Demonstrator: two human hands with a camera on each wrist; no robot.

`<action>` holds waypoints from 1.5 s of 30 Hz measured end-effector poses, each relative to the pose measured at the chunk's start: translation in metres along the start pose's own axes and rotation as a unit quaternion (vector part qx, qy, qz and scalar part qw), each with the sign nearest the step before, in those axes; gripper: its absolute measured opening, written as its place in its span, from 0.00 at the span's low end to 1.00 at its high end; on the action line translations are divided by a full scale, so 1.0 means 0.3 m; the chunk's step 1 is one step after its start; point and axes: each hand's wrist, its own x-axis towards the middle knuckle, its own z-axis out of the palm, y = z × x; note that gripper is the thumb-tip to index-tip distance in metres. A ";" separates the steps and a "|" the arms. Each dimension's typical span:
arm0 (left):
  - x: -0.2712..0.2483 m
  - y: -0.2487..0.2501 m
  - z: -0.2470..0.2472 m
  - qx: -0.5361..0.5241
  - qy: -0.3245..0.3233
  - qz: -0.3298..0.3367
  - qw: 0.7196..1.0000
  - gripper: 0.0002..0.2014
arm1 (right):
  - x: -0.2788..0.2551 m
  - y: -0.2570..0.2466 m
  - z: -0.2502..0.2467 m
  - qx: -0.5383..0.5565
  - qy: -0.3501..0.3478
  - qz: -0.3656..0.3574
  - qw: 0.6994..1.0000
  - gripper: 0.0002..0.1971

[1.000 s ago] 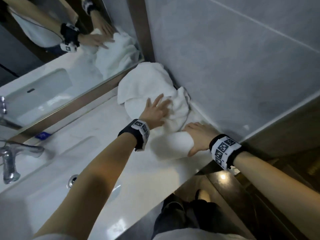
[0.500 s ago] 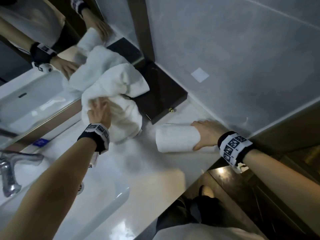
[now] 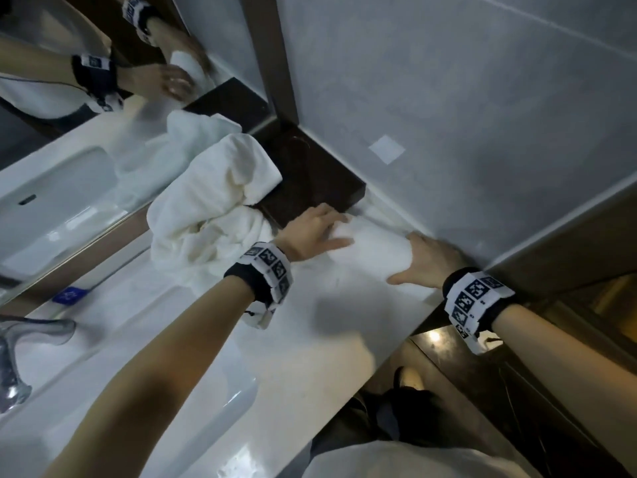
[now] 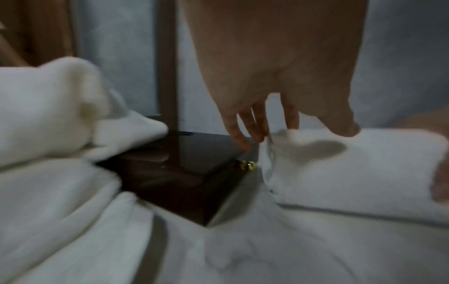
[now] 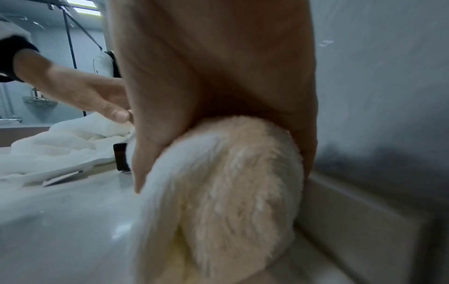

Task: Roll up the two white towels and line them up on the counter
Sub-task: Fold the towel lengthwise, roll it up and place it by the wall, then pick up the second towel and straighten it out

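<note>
A rolled white towel [image 3: 372, 253] lies on the white counter [image 3: 310, 357] close to the wall. My right hand [image 3: 427, 260] grips its right end, thumb on the near side and fingers on the far side, as the right wrist view shows around the rolled towel [image 5: 230, 182]. My left hand [image 3: 324, 229] rests on the roll's left end with straight fingers [image 4: 243, 134]. The second white towel [image 3: 206, 215] sits loose and crumpled to the left, partly draped over a dark wooden box [image 3: 310, 174].
The dark box fills the corner between the mirror [image 3: 69, 150] and the grey tiled wall [image 3: 448, 115]. A sink basin [image 3: 103, 357] and chrome tap [image 3: 13, 357] lie at the left. The counter's front edge drops off at the lower right.
My left hand has let go of the loose towel and moved right onto the rolled towel's left end. The right hand has shifted the roll closer to the wall and box.
</note>
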 end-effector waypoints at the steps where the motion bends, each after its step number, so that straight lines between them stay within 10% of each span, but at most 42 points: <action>1: 0.015 0.017 0.024 0.038 -0.015 0.027 0.999 0.28 | -0.007 0.009 0.004 0.002 0.008 0.015 1.000 0.46; 5: 0.063 0.066 0.094 0.204 0.010 0.112 0.972 0.32 | -0.039 0.026 0.040 0.020 0.106 0.047 0.993 0.44; 13: 0.110 0.112 0.191 0.167 0.086 0.138 0.973 0.33 | -0.033 0.006 0.086 -0.014 0.257 -0.017 0.966 0.31; 40: 0.181 0.029 0.176 0.132 -0.024 0.082 0.988 0.27 | 0.002 -0.038 0.074 -0.097 0.146 -0.080 0.981 0.32; 45: 0.077 -0.028 0.062 -0.035 0.180 0.027 0.983 0.25 | -0.024 -0.069 0.000 0.001 0.177 -0.084 0.981 0.26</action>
